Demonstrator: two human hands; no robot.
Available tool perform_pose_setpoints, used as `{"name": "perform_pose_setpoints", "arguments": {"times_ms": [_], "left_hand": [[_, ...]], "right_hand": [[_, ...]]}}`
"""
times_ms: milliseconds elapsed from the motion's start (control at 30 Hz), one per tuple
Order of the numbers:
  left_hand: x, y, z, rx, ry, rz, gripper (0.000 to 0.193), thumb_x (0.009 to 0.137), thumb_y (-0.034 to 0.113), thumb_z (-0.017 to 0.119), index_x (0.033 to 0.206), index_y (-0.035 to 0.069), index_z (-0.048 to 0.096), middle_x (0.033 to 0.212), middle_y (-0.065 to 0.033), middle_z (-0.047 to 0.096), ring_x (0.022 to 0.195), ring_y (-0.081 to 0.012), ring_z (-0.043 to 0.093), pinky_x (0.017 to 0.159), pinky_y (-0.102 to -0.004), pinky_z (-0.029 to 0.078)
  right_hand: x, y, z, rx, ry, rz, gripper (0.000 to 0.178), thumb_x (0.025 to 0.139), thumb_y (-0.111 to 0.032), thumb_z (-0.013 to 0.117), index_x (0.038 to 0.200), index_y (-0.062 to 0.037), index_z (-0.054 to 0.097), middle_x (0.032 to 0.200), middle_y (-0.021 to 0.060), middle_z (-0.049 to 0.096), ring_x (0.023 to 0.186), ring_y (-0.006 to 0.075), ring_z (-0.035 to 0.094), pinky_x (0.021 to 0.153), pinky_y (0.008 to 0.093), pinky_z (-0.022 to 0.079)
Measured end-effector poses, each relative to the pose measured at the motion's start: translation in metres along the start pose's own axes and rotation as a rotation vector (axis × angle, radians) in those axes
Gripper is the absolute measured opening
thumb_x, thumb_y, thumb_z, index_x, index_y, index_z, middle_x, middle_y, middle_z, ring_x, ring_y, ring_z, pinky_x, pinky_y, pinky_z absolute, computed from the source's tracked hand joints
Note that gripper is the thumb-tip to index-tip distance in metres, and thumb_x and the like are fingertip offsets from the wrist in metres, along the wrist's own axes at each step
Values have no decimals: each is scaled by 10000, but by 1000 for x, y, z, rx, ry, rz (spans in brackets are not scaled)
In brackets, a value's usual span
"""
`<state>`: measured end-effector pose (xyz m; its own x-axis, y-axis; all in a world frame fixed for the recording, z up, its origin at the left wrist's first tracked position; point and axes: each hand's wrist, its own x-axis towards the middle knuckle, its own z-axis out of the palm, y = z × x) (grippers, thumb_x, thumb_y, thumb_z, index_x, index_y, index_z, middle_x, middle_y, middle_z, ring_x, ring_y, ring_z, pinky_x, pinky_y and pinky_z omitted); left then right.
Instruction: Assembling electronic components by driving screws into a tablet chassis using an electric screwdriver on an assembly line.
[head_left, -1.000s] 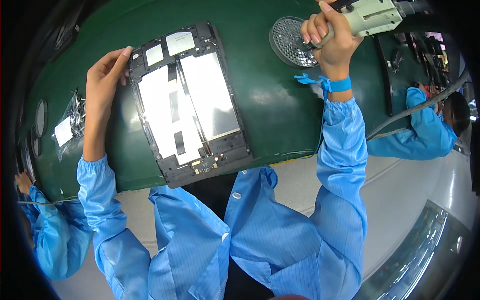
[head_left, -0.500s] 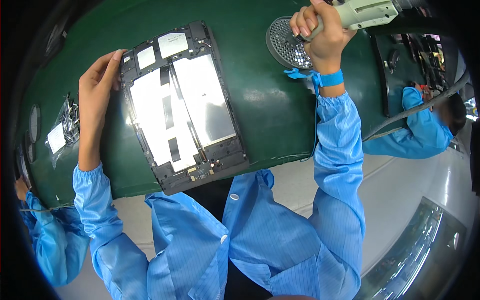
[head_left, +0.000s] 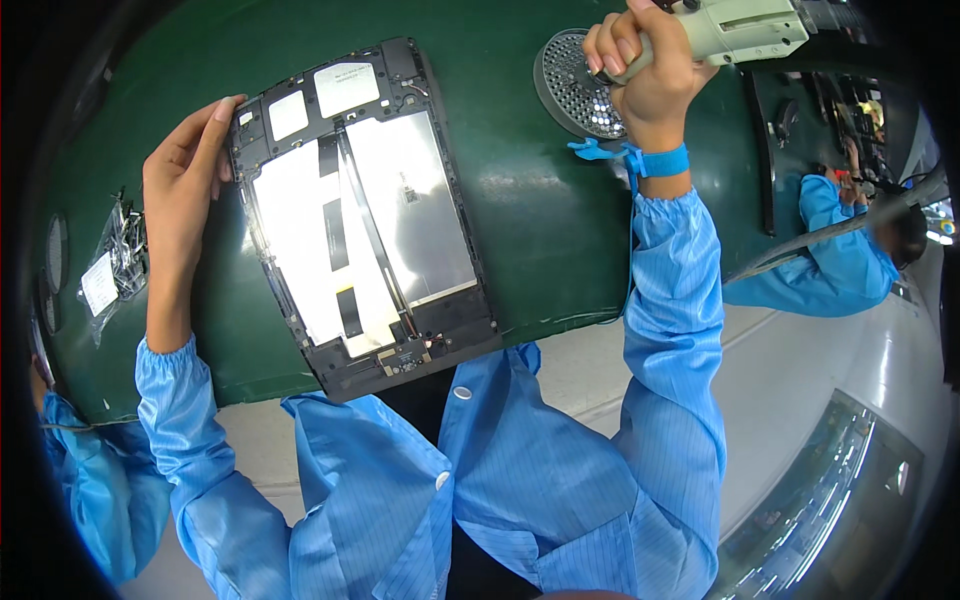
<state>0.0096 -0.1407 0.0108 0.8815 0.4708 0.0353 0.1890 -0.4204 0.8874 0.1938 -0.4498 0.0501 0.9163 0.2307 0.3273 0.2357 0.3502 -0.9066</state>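
Observation:
An opened tablet (head_left: pixel 440 215) lies back side up, its inside bare, with silvery battery panels, black strips and a thin cable down the middle. Its near end reaches past the table's front edge. My left hand (head_left: pixel 182 175) grips its upper left edge, thumb on top and fingers partly hidden beneath. At the upper right, my right hand (head_left: pixel 655 75) is wrapped round a pale green electric screwdriver (head_left: pixel 745 28), held clear of the tablet. Just left of that hand sits a round screw tray (head_left: pixel 575 85) full of small holes, some filled with shiny screws.
A green mat (head_left: pixel 540 230) covers the table. On the left lies a clear bag of small dark parts (head_left: pixel 120 255). A blue wrist strap (head_left: pixel 660 162) runs a cord from my right wrist. Co-workers' blue sleeves (head_left: pixel 825 255) show at both sides, with a grey cable (head_left: pixel 850 220) at right.
My left hand and the tablet's upper left corner have shifted slightly left. The screwdriver has moved a little right with my right hand, which keeps its grip.

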Motion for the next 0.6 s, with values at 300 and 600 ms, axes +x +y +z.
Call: {"name": "perform_pose_setpoints", "arguments": {"times_ms": [300, 600], "left_hand": [[1, -1, -2, 17, -24, 17, 297, 998, 252, 584, 1174, 49, 711, 662, 27, 537, 576, -20, 417, 498, -189, 296], [2, -1, -1, 55, -24, -7, 306, 998, 270, 585, 1175, 55, 711, 689, 14, 564, 595, -28, 441, 508, -187, 310]], "right_hand": [[3, 3, -3, 16, -8, 4, 145, 940, -82, 575, 1062, -5, 584, 528, 3, 409, 383, 113, 387, 404, 278, 385], [1, -4, 5, -61, 36, -19, 101, 948, -69, 592, 1025, -3, 589, 546, 11, 443, 396, 107, 418, 408, 275, 397]]}}
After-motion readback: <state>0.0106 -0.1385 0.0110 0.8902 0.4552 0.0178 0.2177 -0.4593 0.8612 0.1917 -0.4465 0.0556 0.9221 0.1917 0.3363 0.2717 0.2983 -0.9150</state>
